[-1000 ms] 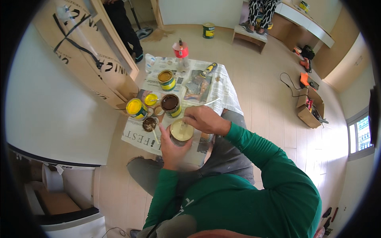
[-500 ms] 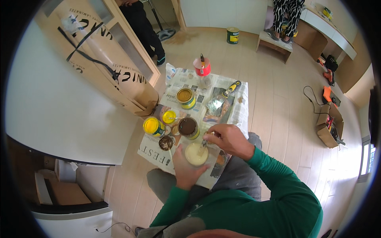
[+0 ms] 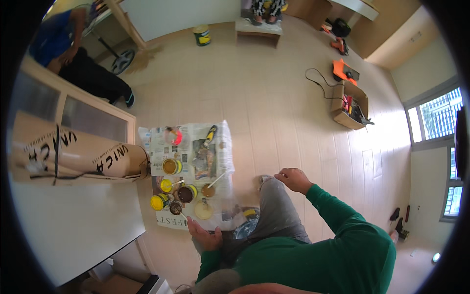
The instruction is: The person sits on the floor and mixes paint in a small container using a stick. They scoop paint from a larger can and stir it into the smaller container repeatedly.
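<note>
My left hand [image 3: 205, 236] is open, fingers spread, at the near edge of the newspaper [image 3: 224, 147], holding nothing. Just beyond it stands a round container of cream paint [image 3: 203, 209]. My right hand [image 3: 294, 179] is over the floor beside my raised knee, fingers curled together; what they hold, if anything, cannot be made out. On the newspaper are a can of dark brown paint [image 3: 186, 194], a can of yellow paint [image 3: 159, 201], a can of mustard paint [image 3: 171, 166] and a tan round piece [image 3: 208, 190] with a pale stick across it.
A yellow-handled scraper [image 3: 211, 134] and a red-topped bottle [image 3: 174, 136] lie toward the far side of the newspaper. A wrapped roll [image 3: 112, 159] lies to the left. A box of tools [image 3: 350, 109] sits on the floor at right. Two people are farther off.
My left hand has let go of the cream paint container and drawn back. My right hand has left the container and moved right. The view has swung, showing more floor at right.
</note>
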Tool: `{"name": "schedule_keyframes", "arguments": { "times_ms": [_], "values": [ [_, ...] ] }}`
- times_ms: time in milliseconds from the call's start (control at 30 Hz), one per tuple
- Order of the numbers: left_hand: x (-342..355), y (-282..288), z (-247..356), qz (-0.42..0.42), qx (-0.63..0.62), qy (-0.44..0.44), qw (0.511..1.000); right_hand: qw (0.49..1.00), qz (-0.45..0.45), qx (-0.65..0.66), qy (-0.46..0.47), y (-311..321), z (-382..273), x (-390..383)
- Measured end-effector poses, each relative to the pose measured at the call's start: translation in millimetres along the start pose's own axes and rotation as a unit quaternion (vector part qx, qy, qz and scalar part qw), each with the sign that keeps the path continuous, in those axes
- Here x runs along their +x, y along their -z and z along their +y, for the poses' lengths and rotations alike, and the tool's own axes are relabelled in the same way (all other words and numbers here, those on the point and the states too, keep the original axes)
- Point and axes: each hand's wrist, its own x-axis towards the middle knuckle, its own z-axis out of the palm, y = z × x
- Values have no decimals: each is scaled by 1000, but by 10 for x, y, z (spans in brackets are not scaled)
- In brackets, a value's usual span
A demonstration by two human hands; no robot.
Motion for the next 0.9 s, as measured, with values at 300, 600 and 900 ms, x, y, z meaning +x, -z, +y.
{"name": "schedule_keyframes", "arguments": {
  "times_ms": [300,600,900],
  "values": [
    [1220,485,2318,-236,-52,-6,970,909,-94,176,-365,335,2886,-2029],
    [2079,31,2874,-137,-131,119,975,947,-26,118,-297,1858,2568,-1756],
    [2672,-574,2989,-105,-198,150,963,989,-24,81,-124,2564,2477,-99]
  ]
}}
